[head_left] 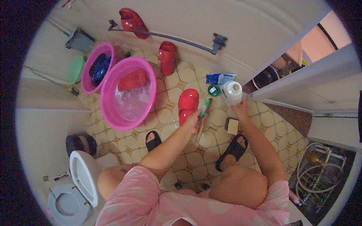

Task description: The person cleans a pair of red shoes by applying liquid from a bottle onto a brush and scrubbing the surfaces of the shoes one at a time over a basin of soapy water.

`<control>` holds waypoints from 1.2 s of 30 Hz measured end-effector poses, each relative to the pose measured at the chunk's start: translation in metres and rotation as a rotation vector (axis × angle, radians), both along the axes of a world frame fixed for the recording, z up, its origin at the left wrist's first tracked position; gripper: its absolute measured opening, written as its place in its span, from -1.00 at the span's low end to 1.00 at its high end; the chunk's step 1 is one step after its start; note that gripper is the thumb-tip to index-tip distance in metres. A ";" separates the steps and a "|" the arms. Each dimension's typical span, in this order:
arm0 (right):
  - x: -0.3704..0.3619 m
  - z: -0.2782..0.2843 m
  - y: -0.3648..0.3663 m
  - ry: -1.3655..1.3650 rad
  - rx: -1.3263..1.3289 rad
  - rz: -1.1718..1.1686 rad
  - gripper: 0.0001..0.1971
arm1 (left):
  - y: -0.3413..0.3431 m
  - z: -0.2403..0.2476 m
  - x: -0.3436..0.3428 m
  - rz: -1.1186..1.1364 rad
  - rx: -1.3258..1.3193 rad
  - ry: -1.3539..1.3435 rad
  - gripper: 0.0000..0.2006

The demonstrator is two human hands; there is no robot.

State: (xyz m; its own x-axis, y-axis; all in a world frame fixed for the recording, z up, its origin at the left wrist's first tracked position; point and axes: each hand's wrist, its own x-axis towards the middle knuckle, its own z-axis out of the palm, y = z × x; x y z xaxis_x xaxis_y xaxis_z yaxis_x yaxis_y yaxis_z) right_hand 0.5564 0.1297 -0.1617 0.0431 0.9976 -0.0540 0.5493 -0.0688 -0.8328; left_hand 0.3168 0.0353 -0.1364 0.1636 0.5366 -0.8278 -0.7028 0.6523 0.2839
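The left hand (193, 119) grips a toothbrush (202, 115) beside a red slipper (187, 103); the right hand (240, 109) clasps a white bottle (232, 93), with a soap bar (232, 126) below.

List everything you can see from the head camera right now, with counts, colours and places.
basins: two, pink, upper left floor; the near one holds water and a red slipper
red slippers: two on tiles, one on wall rail
brush: one, green bristles, wooden handle, centre
white bottle: one, by the doorway
green cap: one, beside bottle
soap dish: one, tile floor
toilet: one, white, lower left
left hand: grips brush
right hand: holds bottle
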 end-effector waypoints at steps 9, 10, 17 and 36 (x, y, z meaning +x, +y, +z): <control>0.016 0.026 0.024 0.302 -0.173 0.156 -0.58 | 0.024 0.101 -0.028 -0.161 0.161 0.170 -0.76; 0.016 0.037 0.024 0.305 -0.206 0.247 -0.56 | 0.023 0.126 -0.031 -0.121 0.197 0.277 -0.77; -0.015 0.214 0.022 0.066 -0.345 0.545 -0.51 | -0.010 0.236 -0.081 -0.078 0.396 0.465 -0.61; -0.070 0.378 -0.025 -0.448 -0.145 0.516 -0.32 | 0.019 0.230 -0.097 -0.138 0.619 0.661 -0.49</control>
State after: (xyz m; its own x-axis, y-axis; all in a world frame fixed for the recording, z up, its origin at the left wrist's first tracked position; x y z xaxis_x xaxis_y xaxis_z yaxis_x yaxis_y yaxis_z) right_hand 0.4861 0.1044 0.2162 -0.3856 0.8805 -0.2758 0.8298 0.2002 -0.5208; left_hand 0.2198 0.0546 0.0937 -0.1454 0.9267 -0.3466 -0.2002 0.3155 0.9276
